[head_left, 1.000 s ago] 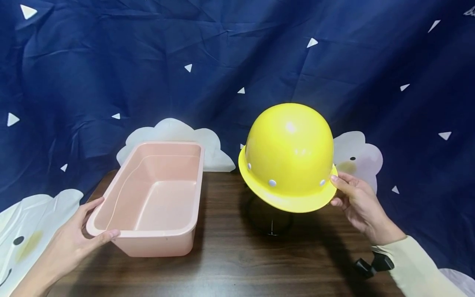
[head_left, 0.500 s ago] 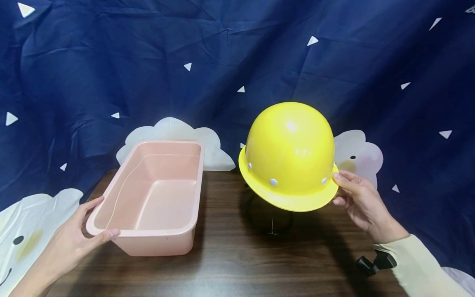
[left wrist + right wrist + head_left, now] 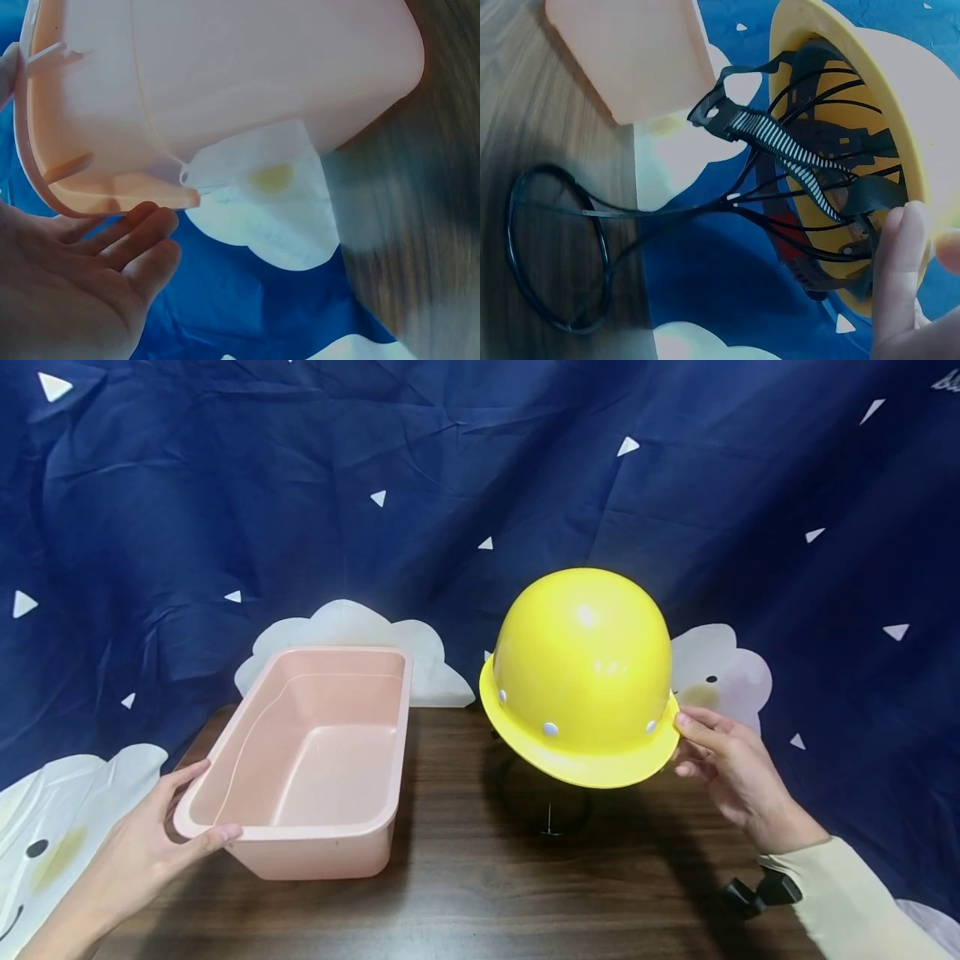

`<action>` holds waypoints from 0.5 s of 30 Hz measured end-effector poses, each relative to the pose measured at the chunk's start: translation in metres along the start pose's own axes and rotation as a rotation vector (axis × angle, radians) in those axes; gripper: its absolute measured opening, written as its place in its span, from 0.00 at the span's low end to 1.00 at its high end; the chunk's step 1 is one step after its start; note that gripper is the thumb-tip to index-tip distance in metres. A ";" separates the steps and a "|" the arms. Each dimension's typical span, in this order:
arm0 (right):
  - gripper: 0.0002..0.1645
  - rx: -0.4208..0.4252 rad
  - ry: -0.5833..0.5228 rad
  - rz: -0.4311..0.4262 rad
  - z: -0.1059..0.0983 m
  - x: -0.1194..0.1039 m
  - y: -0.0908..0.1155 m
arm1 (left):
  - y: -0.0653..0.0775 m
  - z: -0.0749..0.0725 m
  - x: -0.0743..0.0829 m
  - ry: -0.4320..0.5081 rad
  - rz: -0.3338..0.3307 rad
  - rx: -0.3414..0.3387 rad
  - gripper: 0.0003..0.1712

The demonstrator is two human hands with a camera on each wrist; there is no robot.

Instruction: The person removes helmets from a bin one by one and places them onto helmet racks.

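Observation:
A pale pink plastic basin (image 3: 352,852) stands on the left of the table in the head view. My left hand (image 3: 146,839) grips its near left corner, thumb over the rim; in the left wrist view the fingers (image 3: 154,251) lie under the rim's outer lip. To the right, a yellow hard hat (image 3: 585,668) rests on a black wire stand (image 3: 604,255) with a ring foot. My right hand (image 3: 738,777) pinches the right edge of its brim between thumb and fingers. In the right wrist view the hat's inside shows a striped strap (image 3: 769,139) and dark harness.
The dark wood-grain table (image 3: 465,893) has a blue cloth (image 3: 450,460) with white triangles and cloud shapes (image 3: 431,668) behind it. A black device (image 3: 761,893) is on the right wrist, beside a cream sleeve (image 3: 855,902).
My right thumb has slid slightly outward toward the edge of the hard hat's brim. The basin and the left hand have stayed in place.

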State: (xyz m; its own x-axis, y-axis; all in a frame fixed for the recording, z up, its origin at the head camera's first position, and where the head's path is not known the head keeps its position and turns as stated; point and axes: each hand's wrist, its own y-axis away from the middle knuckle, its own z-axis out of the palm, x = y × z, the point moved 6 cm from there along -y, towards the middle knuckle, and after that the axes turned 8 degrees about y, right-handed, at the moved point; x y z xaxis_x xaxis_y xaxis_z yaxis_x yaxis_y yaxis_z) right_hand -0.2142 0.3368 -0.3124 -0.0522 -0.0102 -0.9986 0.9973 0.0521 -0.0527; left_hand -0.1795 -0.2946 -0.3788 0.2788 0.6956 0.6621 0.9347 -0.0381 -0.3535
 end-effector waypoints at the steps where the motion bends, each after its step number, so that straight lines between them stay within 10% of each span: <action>1: 0.09 0.016 0.033 -0.004 -0.002 0.000 0.000 | 0.000 0.000 0.001 -0.005 0.009 0.004 0.50; 8: 0.08 0.139 0.262 -0.048 -0.017 -0.010 0.003 | -0.008 -0.005 0.011 -0.046 0.089 -0.002 0.44; 15: 0.02 0.336 0.765 -0.195 -0.026 -0.039 0.008 | -0.031 -0.017 0.040 -0.193 0.202 0.072 0.24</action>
State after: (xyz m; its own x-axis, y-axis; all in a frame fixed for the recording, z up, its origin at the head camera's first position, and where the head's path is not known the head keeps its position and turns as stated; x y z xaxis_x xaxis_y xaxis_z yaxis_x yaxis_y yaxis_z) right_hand -0.2052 0.3639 -0.2739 -0.1252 0.6945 -0.7085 0.9229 -0.1806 -0.3400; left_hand -0.1933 -0.2779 -0.3306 0.4044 0.8028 0.4381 0.8442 -0.1434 -0.5165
